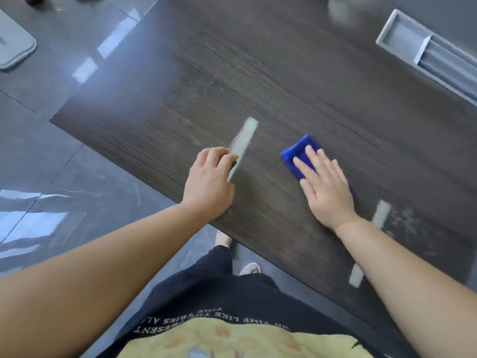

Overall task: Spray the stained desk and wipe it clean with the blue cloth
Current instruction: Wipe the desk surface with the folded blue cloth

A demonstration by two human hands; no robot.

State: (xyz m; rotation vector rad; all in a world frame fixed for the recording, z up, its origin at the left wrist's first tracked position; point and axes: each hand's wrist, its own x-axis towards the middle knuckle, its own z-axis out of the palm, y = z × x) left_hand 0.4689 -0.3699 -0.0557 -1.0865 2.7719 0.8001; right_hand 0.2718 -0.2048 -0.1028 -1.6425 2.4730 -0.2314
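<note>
From where I stood, the job looked partway through the wiping. The cloth [296, 151] lay folded on the dark desk [284, 73], and the right hand [325, 187] pressed flat on it with straight, spread fingers, covering its near half. The left hand [209, 184] rested on the desk to the left of the cloth, fingers loosely bent and, as far as I could see, holding nothing. Between that hand and the cloth ran a pale streak [244, 140]; I couldn't tell whether it was stain, wet film or a light's reflection. A second streak [383, 213] showed to the right of the cloth and nearer the person, with a speckled patch [405, 220] just beyond it, which I judged was residue not yet wiped. No spray bottle was in sight, so spraying seemed done. Far beyond the cloth sat a recessed metal tray [426, 55]. I reckoned the area right of the cloth remained to do.
</note>
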